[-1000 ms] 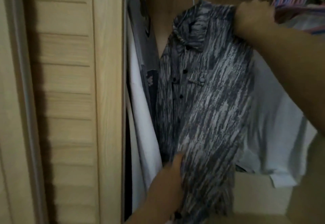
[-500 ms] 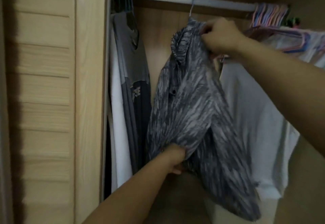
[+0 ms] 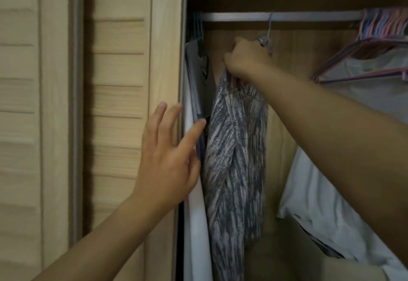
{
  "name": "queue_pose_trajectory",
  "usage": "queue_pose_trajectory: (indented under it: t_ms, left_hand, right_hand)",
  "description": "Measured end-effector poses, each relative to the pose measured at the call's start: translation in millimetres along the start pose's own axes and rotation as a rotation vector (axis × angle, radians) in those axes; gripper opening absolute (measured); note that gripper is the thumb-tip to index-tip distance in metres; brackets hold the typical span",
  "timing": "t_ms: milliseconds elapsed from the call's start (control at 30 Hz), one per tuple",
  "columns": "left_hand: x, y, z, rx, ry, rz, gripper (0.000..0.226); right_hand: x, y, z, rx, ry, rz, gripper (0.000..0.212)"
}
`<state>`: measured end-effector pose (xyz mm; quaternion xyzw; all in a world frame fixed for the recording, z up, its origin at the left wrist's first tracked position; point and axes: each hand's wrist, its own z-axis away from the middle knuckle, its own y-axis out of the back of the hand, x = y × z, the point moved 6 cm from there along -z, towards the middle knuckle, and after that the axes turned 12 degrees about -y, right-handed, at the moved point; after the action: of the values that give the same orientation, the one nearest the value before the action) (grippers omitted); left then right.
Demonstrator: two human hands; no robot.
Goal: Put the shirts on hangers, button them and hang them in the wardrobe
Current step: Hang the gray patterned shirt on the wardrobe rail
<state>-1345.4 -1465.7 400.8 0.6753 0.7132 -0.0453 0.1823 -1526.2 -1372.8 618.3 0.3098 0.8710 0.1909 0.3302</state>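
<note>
While our left hand (image 3: 167, 159) is reaching in with loose, spread fingers, we are gripping the shirt (image 3: 237, 148) at its top with our right hand (image 3: 245, 59). It is hanging from the rod (image 3: 282, 16). Next we are probably letting go. Open room is showing between the shirt and the white clothes (image 3: 326, 210).
</note>
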Motion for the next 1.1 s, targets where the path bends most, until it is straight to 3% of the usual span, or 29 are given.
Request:
queue_pose_trajectory:
  t_ms: [67,100,200,300,500,633,767,933,1000,1100]
  left_hand:
    - [-22,-6,4,-0.043,0.135,0.005,0.075]
    - [-33,-7,5,-0.076,0.214,0.013,0.082]
    - [-51,-12,6,-0.142,0.289,0.0,0.095]
    - [-55,-18,6,-0.183,0.305,0.029,0.101]
    - [-54,-20,6,-0.194,0.305,0.082,0.105]
    - [-53,-19,7,-0.202,0.307,0.098,0.106]
    - [-48,-21,13,-0.192,0.339,0.133,0.101]
    - [-29,-17,36,-0.163,0.401,0.246,0.09]
    - [-20,-15,52,-0.159,0.471,0.331,0.083]
    - [1,-13,85,-0.188,0.568,0.38,0.078]
  right_hand:
    - [6,9,-13,0.031,-0.141,-0.025,0.069]
    - [6,12,-22,0.015,-0.19,-0.066,0.068]
    - [2,18,-37,-0.101,-0.24,-0.211,0.022]
    - [2,9,-29,-0.221,-0.319,-0.28,0.025]
    - [-67,-18,-4,-0.425,-0.167,-0.525,0.03]
    - [-75,-40,-6,-0.427,-0.142,-0.516,0.028]
    - [-54,-47,-10,-0.264,-0.006,-0.274,0.058]
    - [-7,-41,45,-0.199,0.221,-0.241,0.086]
    - [23,-48,79,-0.258,0.24,-0.171,0.091]
    - [81,-71,135,-0.482,0.227,-0.053,0.105]
